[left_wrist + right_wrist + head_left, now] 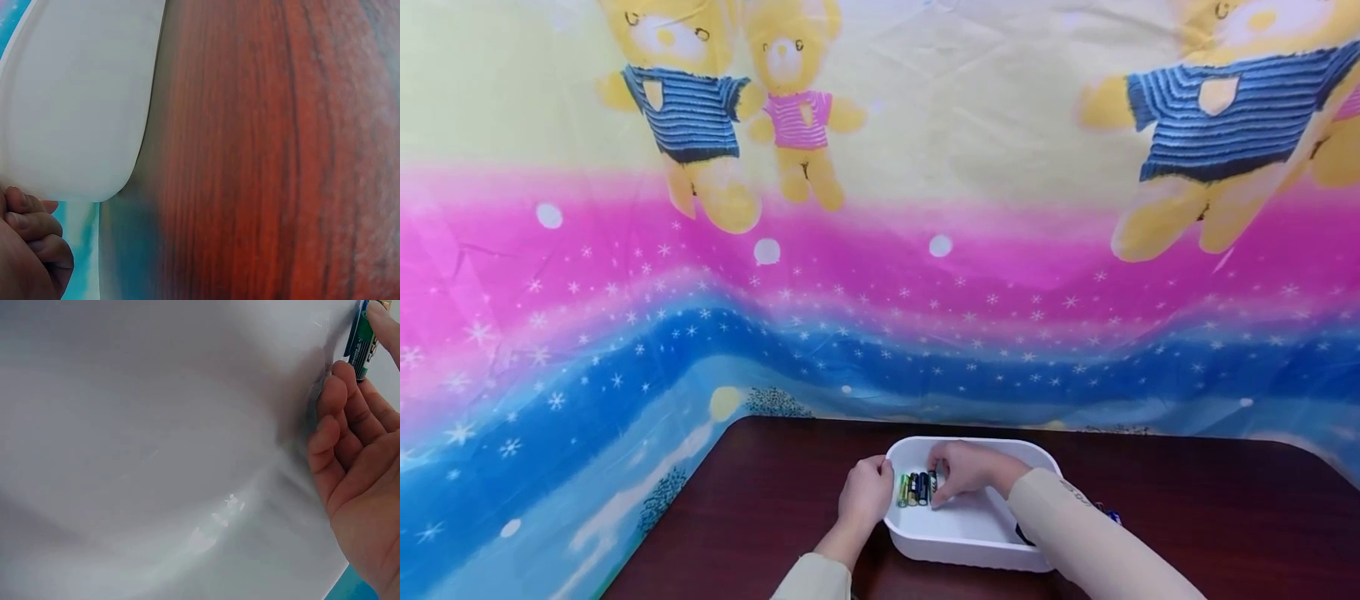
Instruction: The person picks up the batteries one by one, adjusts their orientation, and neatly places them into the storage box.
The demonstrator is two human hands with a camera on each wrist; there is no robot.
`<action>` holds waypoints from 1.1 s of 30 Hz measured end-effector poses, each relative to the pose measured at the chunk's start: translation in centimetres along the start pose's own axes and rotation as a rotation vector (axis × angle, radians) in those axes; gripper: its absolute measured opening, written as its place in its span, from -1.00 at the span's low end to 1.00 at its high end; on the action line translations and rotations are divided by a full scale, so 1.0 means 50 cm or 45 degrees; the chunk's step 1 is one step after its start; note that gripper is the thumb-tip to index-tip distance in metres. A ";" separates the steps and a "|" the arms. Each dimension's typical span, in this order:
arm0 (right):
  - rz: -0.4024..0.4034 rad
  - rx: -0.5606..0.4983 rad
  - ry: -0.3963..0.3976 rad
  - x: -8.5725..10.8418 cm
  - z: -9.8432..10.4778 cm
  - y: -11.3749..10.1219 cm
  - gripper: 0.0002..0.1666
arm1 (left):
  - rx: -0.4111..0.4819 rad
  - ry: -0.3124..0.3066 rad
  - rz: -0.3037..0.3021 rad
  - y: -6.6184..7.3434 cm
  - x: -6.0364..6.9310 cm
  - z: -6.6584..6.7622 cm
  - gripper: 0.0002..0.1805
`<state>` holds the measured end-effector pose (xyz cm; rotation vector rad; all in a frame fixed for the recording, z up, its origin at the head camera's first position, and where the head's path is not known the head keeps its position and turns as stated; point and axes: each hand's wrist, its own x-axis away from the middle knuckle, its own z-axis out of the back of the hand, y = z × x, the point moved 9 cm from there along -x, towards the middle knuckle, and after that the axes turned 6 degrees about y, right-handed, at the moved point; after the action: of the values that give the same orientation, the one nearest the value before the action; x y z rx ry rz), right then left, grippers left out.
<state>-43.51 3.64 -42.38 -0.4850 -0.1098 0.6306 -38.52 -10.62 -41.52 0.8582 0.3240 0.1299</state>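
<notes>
Head view: the white tub stood on the dark red table, and both hands were at it. The left hand grasped the tub's left rim, its thumb over the edge; the left wrist view showed those fingers bent against the outside of the wall.

The right hand reached inside and pinched a battery between thumb and fingers. That battery was at the right end of a row, toward the tub's left side, with three other batteries just left of it, the leftmost one yellow-green. In the right wrist view, the pinched one looked green and dark with white print, and its remaining fingers curled loosely below.

A dark thing lay near the tub's right front, mostly hidden by the right sleeve; what it was, I could not tell. Behind the table hung a printed cloth with bears and snowflakes.
</notes>
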 end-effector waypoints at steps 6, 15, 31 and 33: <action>-0.014 0.042 0.007 -0.001 -0.002 0.002 -0.42 | -0.006 0.006 0.009 0.000 0.001 0.001 -0.68; -0.014 0.015 -0.005 0.002 -0.001 -0.001 -0.39 | -0.001 0.008 0.020 0.003 0.002 0.001 -0.67; -0.217 -0.422 -0.253 0.028 0.050 -0.011 -0.49 | -0.015 -0.009 0.018 0.001 0.001 0.000 -0.68; -0.194 -0.490 -0.218 0.034 0.083 -0.014 -0.51 | -0.009 -0.009 0.022 0.000 0.001 0.000 -0.67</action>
<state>-42.79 5.82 -38.45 -0.7852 -0.4315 0.5006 -38.48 -10.61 -41.51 0.8547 0.3095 0.1440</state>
